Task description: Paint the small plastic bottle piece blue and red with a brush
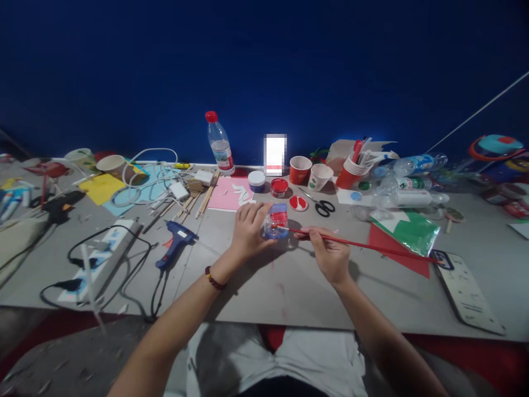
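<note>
My left hand (248,230) is closed around the left side of a small clear plastic piece with bluish edges (281,234), which looks like part of a bottle. Red paint covers much of its upper face. My right hand (329,253) pinches a long paintbrush (382,249) with a red handle. The brush tip rests against the painted face, and the handle stretches right toward a phone (469,292). Just beyond the plastic piece are an uncapped jar of red paint (279,188) and its lid (298,203), smeared with red.
Scissors (324,208) lie beyond my right hand, near paper cups (300,170) and plastic bottles (413,183). A blue glue gun (176,242) and a power strip (101,262) with trailing cables are at left. A red-capped bottle (220,144) stands by the blue wall.
</note>
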Tool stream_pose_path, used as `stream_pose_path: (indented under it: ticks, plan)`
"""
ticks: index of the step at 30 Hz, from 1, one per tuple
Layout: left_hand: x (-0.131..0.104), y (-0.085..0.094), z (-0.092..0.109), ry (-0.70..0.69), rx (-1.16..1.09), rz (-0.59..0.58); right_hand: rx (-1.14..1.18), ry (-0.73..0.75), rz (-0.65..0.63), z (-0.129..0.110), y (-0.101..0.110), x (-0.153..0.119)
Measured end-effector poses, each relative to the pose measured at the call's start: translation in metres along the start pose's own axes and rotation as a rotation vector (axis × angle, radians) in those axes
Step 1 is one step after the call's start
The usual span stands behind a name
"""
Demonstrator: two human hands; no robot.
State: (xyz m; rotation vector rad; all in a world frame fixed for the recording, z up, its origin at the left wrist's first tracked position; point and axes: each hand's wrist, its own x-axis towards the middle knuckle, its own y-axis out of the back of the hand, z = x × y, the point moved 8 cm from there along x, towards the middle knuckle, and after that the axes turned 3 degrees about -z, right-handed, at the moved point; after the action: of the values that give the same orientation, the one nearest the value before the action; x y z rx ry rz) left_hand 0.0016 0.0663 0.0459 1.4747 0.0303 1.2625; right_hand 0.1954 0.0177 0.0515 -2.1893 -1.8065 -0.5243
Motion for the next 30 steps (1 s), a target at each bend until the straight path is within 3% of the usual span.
stream_pose_path:
  ticks: [7,16,24,30]
  plan:
    - [0.001,0.003,-0.002,0.019,0.041,0.002,-0.133,0.081,0.051,-0.006,0.009,0.001]
    - [0.002,0.003,-0.006,0.051,0.049,0.022,-0.098,-0.018,0.206,0.0,0.03,0.006]
    - [-0.001,-0.002,0.004,0.02,0.071,-0.015,0.027,-0.092,0.072,0.01,0.006,0.0]
    - [0.0,0.0,0.01,0.005,0.153,0.008,-0.088,-0.031,0.093,0.001,0.007,0.001]
